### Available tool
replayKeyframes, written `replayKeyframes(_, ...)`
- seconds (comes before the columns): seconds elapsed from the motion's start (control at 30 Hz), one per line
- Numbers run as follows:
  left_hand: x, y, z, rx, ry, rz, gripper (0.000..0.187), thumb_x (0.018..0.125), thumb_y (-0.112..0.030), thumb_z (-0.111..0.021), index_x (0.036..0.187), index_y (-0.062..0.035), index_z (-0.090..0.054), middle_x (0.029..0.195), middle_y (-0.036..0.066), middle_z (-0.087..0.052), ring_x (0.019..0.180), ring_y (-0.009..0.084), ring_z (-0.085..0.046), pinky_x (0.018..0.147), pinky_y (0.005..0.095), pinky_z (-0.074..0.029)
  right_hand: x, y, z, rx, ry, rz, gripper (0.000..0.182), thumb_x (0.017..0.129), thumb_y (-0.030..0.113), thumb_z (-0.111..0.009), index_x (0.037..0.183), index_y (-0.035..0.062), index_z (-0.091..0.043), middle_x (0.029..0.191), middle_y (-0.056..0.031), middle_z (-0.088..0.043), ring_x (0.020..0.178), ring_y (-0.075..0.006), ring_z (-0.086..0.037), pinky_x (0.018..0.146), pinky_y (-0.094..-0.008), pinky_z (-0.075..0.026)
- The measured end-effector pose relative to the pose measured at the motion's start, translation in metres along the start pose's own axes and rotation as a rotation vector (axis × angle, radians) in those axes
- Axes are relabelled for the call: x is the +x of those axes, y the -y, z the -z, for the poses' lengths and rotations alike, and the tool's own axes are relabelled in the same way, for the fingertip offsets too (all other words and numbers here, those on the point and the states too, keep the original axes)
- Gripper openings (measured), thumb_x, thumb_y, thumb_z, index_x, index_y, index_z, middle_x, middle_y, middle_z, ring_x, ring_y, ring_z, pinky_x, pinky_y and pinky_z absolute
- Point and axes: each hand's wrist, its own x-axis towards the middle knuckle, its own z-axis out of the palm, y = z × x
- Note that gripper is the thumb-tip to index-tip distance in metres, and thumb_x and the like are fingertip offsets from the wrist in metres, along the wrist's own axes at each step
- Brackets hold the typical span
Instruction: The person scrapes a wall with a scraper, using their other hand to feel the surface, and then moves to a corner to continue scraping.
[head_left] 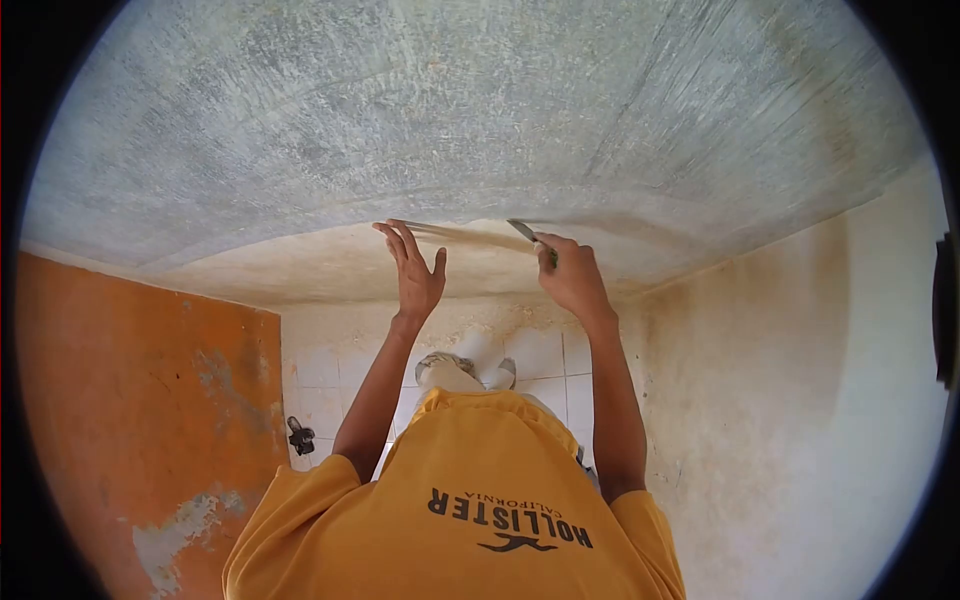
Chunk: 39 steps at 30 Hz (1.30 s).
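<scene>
My right hand (575, 276) is closed around the green handle of a scraper or knife (522, 230), whose grey blade points up and left against the wall. The blade is at the lower edge of the rough grey wall surface (450, 110), where a pale beige surface (350, 262) starts. To the left, my left hand (418, 275) is held up with its fingers apart, its fingertips at that same edge. Nothing shows in it.
An orange wall (150, 370) with peeling patches stands at the left, a stained beige wall (740, 350) at the right. Below are white floor tiles (545, 352) with crumbs near the wall, and a small dark object (300, 437) by the orange wall.
</scene>
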Motion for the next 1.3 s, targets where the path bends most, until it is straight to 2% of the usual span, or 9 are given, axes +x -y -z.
replayKeyframes(0.1,-0.001,0.001,0.004,-0.03,0.017,-0.01,0.1,0.092,-0.01,-0.068,0.155,0.0031,0.008,0.154,0.04,0.02,0.144,0.0587,0.01,0.118,0.062,-0.016,-0.014,0.007,0.018,0.088,-0.044,-0.028,0.029,0.095,0.013,-0.059,0.121,0.0039,-0.068,0.083,-0.0267,-0.066,0.069,-0.0369,-0.067,0.065,-0.0388,-0.051)
replayKeyframes(0.2,-0.001,-0.002,0.011,-0.019,0.077,0.064,0.101,0.092,-0.01,-0.068,0.155,0.0027,0.009,0.154,0.039,0.022,0.143,0.0596,0.009,0.117,0.0625,-0.017,-0.013,0.016,0.018,0.084,-0.001,-0.14,0.029,0.094,0.013,-0.057,0.119,0.0048,-0.069,0.084,-0.0261,-0.068,0.076,-0.0418,-0.067,0.067,-0.0458,-0.052)
replayKeyframes(0.3,0.0,-0.004,0.003,-0.063,0.043,0.027,0.103,0.092,-0.011,-0.069,0.155,0.0021,0.011,0.153,0.039,0.024,0.142,0.0604,0.009,0.117,0.0625,-0.018,-0.008,0.008,-0.004,0.003,0.054,-0.091,0.029,0.095,0.014,-0.056,0.12,0.0059,-0.069,0.084,-0.026,-0.068,0.078,-0.0412,-0.068,0.069,-0.0466,-0.053)
replayKeyframes(0.5,0.001,-0.008,-0.002,-0.04,0.018,0.025,0.106,0.093,-0.011,-0.069,0.155,-0.0035,0.016,0.151,0.038,0.03,0.143,0.0581,0.011,0.118,0.0538,-0.024,-0.006,0.017,0.026,0.073,0.068,-0.136,0.03,0.095,0.017,-0.056,0.12,0.0081,-0.07,0.087,-0.0244,-0.07,0.082,-0.0401,-0.069,0.075,-0.0469,-0.056)
replayKeyframes(0.6,-0.002,-0.003,-0.001,-0.007,0.033,0.019,0.106,0.091,-0.012,-0.07,0.155,0.0018,0.013,0.152,0.041,0.026,0.142,0.0619,0.008,0.117,0.0637,-0.017,0.004,0.012,0.009,-0.078,0.147,-0.125,0.03,0.094,0.018,-0.056,0.12,0.0084,-0.07,0.091,-0.0244,-0.071,0.085,-0.0403,-0.069,0.079,-0.0475,-0.056)
replayKeyframes(0.8,-0.001,0.0,0.001,-0.051,0.053,0.022,0.106,0.091,-0.011,-0.07,0.154,0.0018,0.014,0.152,0.041,0.025,0.142,0.0611,0.011,0.117,0.064,-0.015,-0.001,0.014,0.047,-0.028,0.13,-0.155,0.033,0.094,0.018,-0.056,0.123,0.0092,-0.068,0.095,-0.0253,-0.07,0.09,-0.0407,-0.069,0.083,-0.0486,-0.056)
replayKeyframes(0.93,0.0,-0.002,-0.008,-0.035,0.015,-0.025,0.102,0.092,-0.012,-0.068,0.153,0.0063,0.012,0.151,0.042,0.024,0.143,0.0601,0.011,0.117,0.0637,-0.014,0.013,-0.013,-0.028,-0.232,0.296,-0.155,0.033,0.094,0.017,-0.054,0.123,0.0098,-0.067,0.094,-0.0247,-0.071,0.089,-0.0397,-0.07,0.082,-0.049,-0.056)
replayKeyframes(1.13,0.0,0.003,0.008,0.037,0.122,-0.002,0.099,0.094,-0.013,-0.067,0.153,0.0085,0.01,0.152,0.042,0.023,0.143,0.0595,0.013,0.118,0.0615,-0.013,-0.011,0.023,0.018,-0.047,0.105,-0.195,0.033,0.095,0.019,-0.054,0.125,0.0113,-0.066,0.087,-0.0232,-0.07,0.085,-0.04,-0.07,0.076,-0.0493,-0.056)
replayKeyframes(1.3,-0.003,-0.002,0.003,-0.079,0.086,0.004,0.101,0.094,-0.011,-0.067,0.153,0.0065,0.013,0.152,0.042,0.025,0.142,0.061,0.011,0.119,0.0597,-0.014,-0.007,0.013,0.011,-0.127,0.119,-0.132,0.032,0.096,0.02,-0.054,0.125,0.012,-0.067,0.083,-0.0228,-0.07,0.081,-0.0388,-0.07,0.074,-0.0481,-0.056)
